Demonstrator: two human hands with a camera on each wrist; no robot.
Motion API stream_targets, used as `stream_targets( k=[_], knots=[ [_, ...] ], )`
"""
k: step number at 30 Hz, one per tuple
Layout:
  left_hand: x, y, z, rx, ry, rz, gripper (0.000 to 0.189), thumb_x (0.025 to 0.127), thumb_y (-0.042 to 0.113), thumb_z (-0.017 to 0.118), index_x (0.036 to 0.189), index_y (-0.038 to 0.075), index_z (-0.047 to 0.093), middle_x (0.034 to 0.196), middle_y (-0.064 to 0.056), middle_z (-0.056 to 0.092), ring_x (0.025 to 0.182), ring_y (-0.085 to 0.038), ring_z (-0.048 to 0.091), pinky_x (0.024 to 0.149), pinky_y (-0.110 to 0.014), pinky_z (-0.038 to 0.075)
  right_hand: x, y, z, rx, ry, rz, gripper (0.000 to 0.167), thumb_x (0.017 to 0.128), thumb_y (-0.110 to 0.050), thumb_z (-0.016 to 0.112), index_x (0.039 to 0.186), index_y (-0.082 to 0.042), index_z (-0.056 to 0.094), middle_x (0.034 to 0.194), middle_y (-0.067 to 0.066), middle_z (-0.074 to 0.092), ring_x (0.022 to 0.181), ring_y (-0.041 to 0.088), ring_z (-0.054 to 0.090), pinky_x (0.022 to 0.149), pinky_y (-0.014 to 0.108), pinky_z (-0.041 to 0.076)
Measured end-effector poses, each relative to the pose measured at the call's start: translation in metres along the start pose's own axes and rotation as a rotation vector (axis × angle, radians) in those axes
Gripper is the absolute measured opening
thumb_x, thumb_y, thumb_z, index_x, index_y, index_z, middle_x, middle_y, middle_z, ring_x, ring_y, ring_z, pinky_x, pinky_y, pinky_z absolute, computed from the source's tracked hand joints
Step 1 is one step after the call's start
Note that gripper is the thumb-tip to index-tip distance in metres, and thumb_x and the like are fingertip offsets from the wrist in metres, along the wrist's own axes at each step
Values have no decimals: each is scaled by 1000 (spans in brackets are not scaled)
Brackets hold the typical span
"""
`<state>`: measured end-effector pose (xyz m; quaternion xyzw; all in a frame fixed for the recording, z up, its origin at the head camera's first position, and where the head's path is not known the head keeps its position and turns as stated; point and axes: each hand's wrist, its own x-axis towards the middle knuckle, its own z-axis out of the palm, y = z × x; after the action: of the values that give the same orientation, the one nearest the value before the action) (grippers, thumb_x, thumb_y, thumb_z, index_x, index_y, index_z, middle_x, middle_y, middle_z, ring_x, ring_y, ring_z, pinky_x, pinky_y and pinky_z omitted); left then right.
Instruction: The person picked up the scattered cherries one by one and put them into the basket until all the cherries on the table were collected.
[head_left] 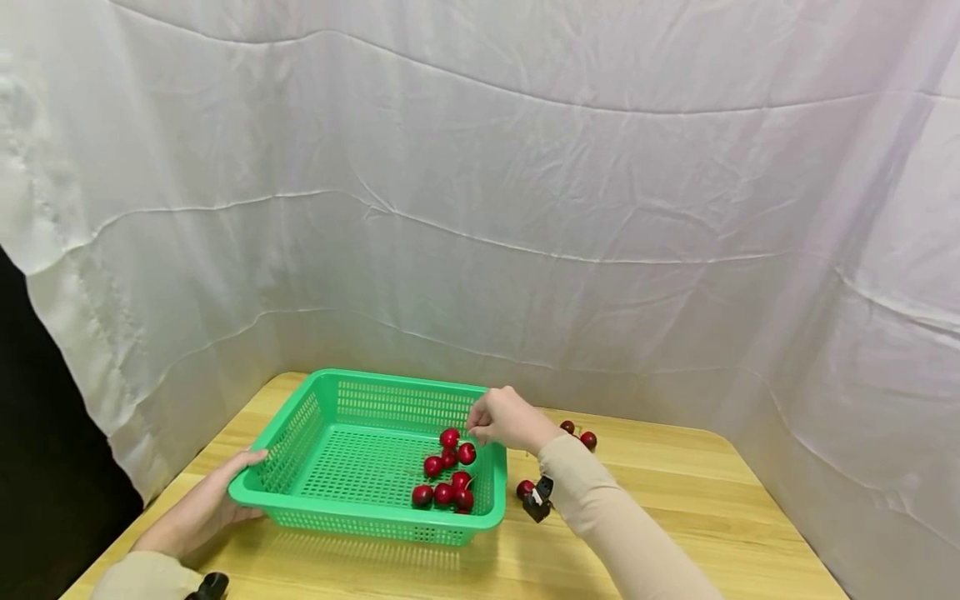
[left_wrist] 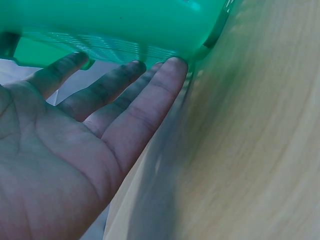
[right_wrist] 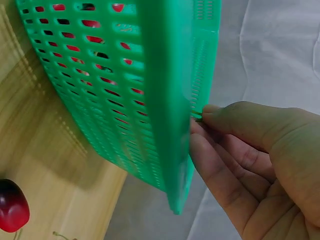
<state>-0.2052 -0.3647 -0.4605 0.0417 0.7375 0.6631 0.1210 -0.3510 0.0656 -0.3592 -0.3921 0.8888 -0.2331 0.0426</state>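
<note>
A green plastic basket point(head_left: 367, 512) with slotted walls stands at the left of the table. My left hand point(head_left: 213, 504) holds its left front corner, thumb over the rim and fingers against the outside; in the left wrist view those fingers point(left_wrist: 132, 117) reach up to the wall. Several red cherries point(head_left: 443, 495) lie at the basket's right end. Over the right rim, my right hand point(head_left: 510, 419) pinches a thin green cherry stem point(right_wrist: 197, 114) between thumb and fingertip. One cherry point(head_left: 467, 453) shows just below these fingertips; the rim hides the stem's lower end in the right wrist view.
Right of the basket, two dark cherries point(head_left: 588, 440) lie toward the back of the wooden table point(head_left: 675, 500). Another cherry point(head_left: 525, 490) sits nearer, beside the right wrist's black camera point(head_left: 537, 500). White curtains point(head_left: 525, 208) hang behind and at the sides.
</note>
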Motion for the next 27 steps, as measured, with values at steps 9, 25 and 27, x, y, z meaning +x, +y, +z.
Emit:
stream_targets(
  k=[9,25,27],
  knots=[
    [1,2,0,14,2,-3,77,117,43,24,166,-9,-7,160,-40,27,121,-10,62,105,-42,53,-3,1,-4,-17,14,7,10,98,-4,77,91,-10,82,84,3,81,72,11,75,69,24,62],
    [1,0,0,0,9,-7,77,118,43,23,167,-8,-10,164,-42,17,123,-9,58,103,-40,53,-38,15,-32,7,103,50,7,99,-12,78,98,-8,83,89,1,82,70,4,71,71,23,61],
    [0,-1,-1,-2,2,-3,78,118,43,22,167,-8,-10,164,-42,16,122,-8,58,103,-40,53,-46,19,-35,2,111,67,6,99,-13,78,98,-9,82,87,-1,81,67,4,70,70,23,61]
  ],
)
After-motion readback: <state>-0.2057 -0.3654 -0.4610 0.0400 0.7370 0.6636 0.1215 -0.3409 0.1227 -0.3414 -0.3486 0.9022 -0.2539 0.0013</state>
